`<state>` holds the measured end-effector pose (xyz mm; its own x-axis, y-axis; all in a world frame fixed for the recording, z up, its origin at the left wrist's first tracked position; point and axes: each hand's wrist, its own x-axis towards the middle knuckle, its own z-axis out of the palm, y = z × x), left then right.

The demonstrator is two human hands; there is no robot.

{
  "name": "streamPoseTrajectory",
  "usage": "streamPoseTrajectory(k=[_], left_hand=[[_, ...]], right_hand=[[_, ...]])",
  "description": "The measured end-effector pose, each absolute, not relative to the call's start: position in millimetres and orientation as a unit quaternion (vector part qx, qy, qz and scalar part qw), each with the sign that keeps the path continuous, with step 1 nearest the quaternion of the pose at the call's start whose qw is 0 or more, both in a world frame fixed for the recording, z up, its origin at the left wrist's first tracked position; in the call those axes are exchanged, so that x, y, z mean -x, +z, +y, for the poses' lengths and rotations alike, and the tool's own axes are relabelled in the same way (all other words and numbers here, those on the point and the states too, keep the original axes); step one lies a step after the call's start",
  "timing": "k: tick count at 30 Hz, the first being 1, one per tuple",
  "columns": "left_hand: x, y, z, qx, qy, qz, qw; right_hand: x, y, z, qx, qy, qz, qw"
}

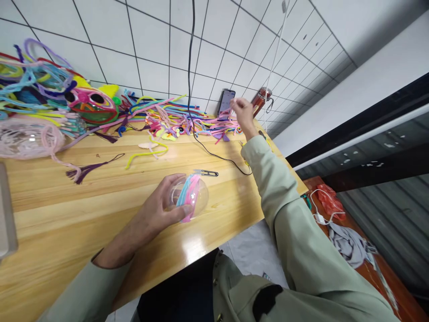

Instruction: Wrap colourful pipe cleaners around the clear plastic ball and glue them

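Observation:
My left hand is wrapped round a clear plastic ball just above the table, thumb pressed on its near side. Light blue pipe cleaners and pink ones run in a band round the middle of the ball. Farther back, my right hand is raised beside the phone, fingertips pinched together on what looks like a pink pipe cleaner from the pile. Small thread snips lie just behind the ball.
A heap of coloured pipe cleaners lines the wall, with a decorated fish-like ball at left. A phone leans by a flask. A black cable crosses the table; a purple tassel and yellow pipe cleaner lie left.

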<state>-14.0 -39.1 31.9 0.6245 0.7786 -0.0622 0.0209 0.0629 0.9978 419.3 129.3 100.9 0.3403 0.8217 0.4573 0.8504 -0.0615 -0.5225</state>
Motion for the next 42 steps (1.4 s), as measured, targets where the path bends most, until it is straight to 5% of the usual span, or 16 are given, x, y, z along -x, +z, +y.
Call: streamPoseTrajectory(k=[3, 9, 19, 26, 42], left_hand=[[13, 31, -40, -0.614, 0.307, 0.333, 0.647], [11, 24, -29, -0.600, 0.325, 0.332, 0.651], [5, 39, -30, -0.584, 0.362, 0.317, 0.654], [2, 23, -27, -0.578, 0.407, 0.340, 0.621], [2, 18, -29, -0.581, 0.417, 0.346, 0.608]], right_hand=[[-425, 138, 122, 0.618, 0.077, -0.539, 0.567], [-411, 164, 85, 0.533, 0.224, -0.485, 0.656], [-266, 108, -44, 0.466, 0.386, -0.518, 0.605], [-213, 108, -56, 0.433, 0.512, -0.501, 0.548], [-208, 89, -49, 0.448, 0.515, -0.479, 0.551]])
